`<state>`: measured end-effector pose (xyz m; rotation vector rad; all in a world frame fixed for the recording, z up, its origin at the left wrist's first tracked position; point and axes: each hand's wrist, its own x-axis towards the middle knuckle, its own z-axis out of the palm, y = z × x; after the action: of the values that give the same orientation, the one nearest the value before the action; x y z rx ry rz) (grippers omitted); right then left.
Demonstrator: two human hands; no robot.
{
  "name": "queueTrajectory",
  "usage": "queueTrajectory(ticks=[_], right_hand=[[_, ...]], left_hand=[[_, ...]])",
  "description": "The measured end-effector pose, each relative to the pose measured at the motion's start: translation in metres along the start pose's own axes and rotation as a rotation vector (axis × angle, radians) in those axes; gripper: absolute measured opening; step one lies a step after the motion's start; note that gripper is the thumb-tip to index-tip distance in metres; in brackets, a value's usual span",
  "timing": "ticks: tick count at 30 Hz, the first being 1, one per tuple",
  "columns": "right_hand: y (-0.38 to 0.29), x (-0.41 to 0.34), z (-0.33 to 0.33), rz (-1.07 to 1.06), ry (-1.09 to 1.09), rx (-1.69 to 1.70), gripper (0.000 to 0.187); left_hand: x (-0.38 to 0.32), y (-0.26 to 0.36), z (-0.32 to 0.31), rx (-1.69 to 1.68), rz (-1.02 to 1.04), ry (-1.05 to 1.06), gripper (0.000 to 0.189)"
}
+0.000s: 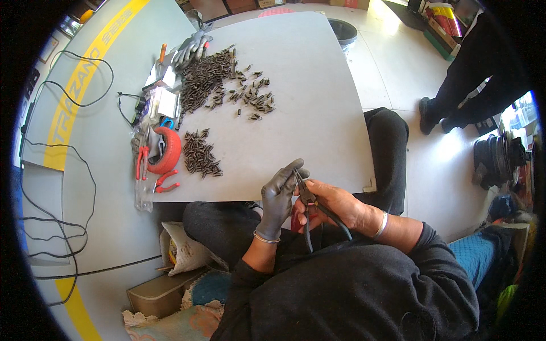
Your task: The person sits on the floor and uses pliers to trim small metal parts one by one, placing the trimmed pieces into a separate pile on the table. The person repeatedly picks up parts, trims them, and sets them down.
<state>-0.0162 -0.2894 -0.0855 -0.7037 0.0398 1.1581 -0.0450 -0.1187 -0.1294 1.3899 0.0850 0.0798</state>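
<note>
My right hand [337,201], bare with a bracelet at the wrist, grips long-nosed pliers [307,197] with dark handles. Their narrow jaws point up and away from me, reaching the fingertips of my left hand [275,202]. That hand wears a grey coated glove, its fingers bent close around the jaw tips. Whether a small part sits between those fingers is hidden. A red object [297,219] shows partly behind my right hand. On the table beyond lie a smaller heap [200,154] and a larger heap [204,79] of small dark metal pieces resembling coil springs, with several scattered loose ones [256,96].
Along the table's [298,128] left side are a red tyre-like ring [170,149], red-handled pliers [166,182], blue-handled scissors [167,123], grey gloves [192,49] and an orange-handled tool [162,53]. A bin [343,32] stands behind. Another person's legs [465,81] are at right.
</note>
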Motion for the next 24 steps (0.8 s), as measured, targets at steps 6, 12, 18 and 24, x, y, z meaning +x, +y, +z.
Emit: queueTrajectory(ticks=[6,12,18,24], right_hand=[[0.007,-0.005,0.000,-0.013,0.043,0.057,0.044],[0.013,-0.036,0.007,0.179,-0.189,0.183,0.051],[0.021,-0.037,0.012,0.203,-0.175,0.134,0.046],[0.027,-0.033,0.019,0.181,0.021,0.093,0.047]], left_hand=[[-0.003,-0.008,0.006,0.097,0.063,-0.023,0.037],[-0.014,-0.009,0.010,0.002,0.026,-0.136,0.036],[-0.008,-0.017,0.014,-0.123,0.113,-0.166,0.045],[-0.007,-0.023,0.011,-0.036,0.134,-0.120,0.055]])
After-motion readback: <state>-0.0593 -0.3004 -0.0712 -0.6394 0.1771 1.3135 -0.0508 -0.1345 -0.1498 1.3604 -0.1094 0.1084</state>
